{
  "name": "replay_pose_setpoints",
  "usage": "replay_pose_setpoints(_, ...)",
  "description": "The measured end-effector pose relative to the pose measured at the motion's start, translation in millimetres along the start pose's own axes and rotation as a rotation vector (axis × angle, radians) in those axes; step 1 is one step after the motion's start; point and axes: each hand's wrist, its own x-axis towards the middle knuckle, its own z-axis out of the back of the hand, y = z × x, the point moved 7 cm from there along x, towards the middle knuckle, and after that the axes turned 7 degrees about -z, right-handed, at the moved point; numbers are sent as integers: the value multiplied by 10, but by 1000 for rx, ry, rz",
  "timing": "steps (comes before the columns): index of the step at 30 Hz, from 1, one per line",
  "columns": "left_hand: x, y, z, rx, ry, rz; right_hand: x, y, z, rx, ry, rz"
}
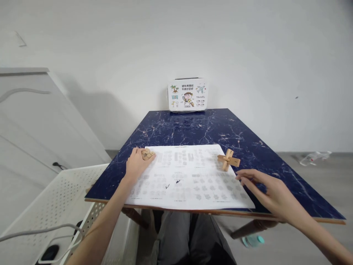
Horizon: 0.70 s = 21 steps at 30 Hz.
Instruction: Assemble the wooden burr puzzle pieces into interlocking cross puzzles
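Note:
At the upper left corner of a printed instruction sheet [179, 187], my left hand [134, 162] curls round a light wooden interlocking puzzle [149, 154], with the thumb on its near side. Part of that puzzle is hidden by the fingers. A cross-shaped wooden puzzle [228, 160] made of interlocked bars sits on the sheet's upper right part. Just below and right of it, my right hand [271, 189] hovers by the sheet's right edge, fingers loosely bent and apart, holding nothing I can see.
The dark blue marbled table [190, 129] carries a white cartoon-printed case [187, 95] against the wall. A white perforated basket [68, 184] with a cable [41, 231] stands at the left. On the floor at right lie a bottle with a teal cap [253, 240] and a clear plastic item [314, 158].

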Motion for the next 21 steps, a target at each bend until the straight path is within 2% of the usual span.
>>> replay_pose_setpoints(4, -19, 3, -9, 21, 23, 32, 72, -184, 127, -8, -82, -91)
replay_pose_setpoints(8, -13, 11, 7, 3, 23, 28, 152, -246, 169, 25, -170, -155)
replay_pose_setpoints(11, 3, 22, 90, -76, -25, 41, 196, -250, 111, 15, -208, -175)
replay_pose_setpoints(14, -4, -27, 251, -142, -137, 50, 263, -241, 25, -7, -215, -187)
replay_pose_setpoints(16, -38, -150, 360, -186, -224, -3, 333, -239, 5, -28, -243, -215)
replay_pose_setpoints(18, -95, -354, 411, -246, -261, -111, 426, -221, -18, -53, -239, -248)
replay_pose_setpoints(21, -236, -767, 333, -313, -155, -332, 561, -138, -76, -97, -171, -278)
